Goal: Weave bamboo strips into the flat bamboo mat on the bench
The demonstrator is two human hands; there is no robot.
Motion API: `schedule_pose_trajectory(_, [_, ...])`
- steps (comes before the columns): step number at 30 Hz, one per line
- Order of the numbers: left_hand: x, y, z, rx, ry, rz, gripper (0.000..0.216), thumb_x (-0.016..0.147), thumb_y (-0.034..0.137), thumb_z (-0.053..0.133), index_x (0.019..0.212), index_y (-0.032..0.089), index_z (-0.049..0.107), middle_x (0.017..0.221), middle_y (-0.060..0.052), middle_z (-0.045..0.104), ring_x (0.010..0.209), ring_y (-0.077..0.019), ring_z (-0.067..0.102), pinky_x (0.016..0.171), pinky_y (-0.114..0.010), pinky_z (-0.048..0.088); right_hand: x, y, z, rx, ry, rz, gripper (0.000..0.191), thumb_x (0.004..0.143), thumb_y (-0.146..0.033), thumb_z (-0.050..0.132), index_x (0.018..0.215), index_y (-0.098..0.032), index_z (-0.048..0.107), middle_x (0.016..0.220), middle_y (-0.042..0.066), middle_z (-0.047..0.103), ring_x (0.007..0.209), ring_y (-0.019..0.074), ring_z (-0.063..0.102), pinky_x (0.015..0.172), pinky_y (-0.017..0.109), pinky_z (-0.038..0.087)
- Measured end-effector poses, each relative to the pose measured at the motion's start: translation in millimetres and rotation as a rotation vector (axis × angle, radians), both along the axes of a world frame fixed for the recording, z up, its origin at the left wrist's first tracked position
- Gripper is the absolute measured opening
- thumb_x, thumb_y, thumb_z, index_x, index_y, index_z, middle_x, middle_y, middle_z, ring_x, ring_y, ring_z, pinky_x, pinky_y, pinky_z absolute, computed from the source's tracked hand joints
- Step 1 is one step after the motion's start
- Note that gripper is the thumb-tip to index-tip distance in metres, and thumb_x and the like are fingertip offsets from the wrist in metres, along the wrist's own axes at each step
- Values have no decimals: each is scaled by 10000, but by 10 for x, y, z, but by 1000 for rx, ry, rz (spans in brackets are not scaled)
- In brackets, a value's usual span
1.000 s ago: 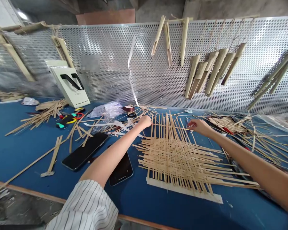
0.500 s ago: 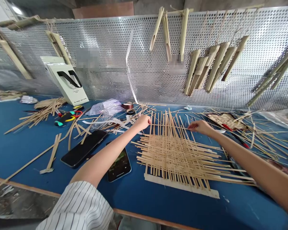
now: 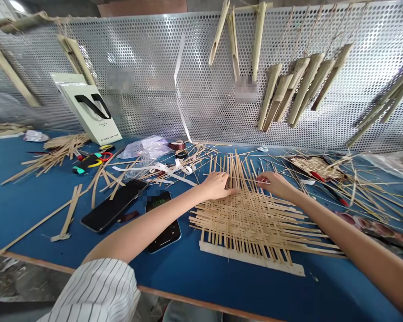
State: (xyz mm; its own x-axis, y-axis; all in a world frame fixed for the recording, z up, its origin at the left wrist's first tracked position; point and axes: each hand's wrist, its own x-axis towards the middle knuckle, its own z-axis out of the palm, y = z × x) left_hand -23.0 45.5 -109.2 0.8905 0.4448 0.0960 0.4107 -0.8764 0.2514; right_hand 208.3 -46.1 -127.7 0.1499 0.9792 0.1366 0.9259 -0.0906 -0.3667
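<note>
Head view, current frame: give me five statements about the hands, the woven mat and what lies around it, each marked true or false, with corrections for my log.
1. The left hand is over the far part of the woven mat. True.
2. The right hand is at the mat's near edge. False: the right hand is toward its far side.
3. A flat pale band runs along the mat's near edge. True.
4. Only one phone is on the table. False: the left phone and the right phone both lie there.
5. Bamboo pieces hang in front of the perforated panel. True.
</note>
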Motion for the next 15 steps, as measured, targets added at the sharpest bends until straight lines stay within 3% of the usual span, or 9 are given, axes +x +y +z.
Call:
schedule_pose_trajectory(10, [-184,-187,28,-1,7,-33,708,736,653,365,1205,125,419,1185,-122,486,1079,-277,407,887,-397,347,-107,-218,-61,66,-17,4,87,732,-175,519,752,-198,601,772,31,644,718,182,592,631,257,432])
schedule_pose_trajectory(15, [-230,-249,3,15,9,-13,678,753,618,376,1216,123,410,1201,-116,473,1100,-284,373,914,-408,330,-196,-254,-127,130,-54,-7,185,786,-346,503,785,-185,594,829,74,617,821,233,566,723,333,428])
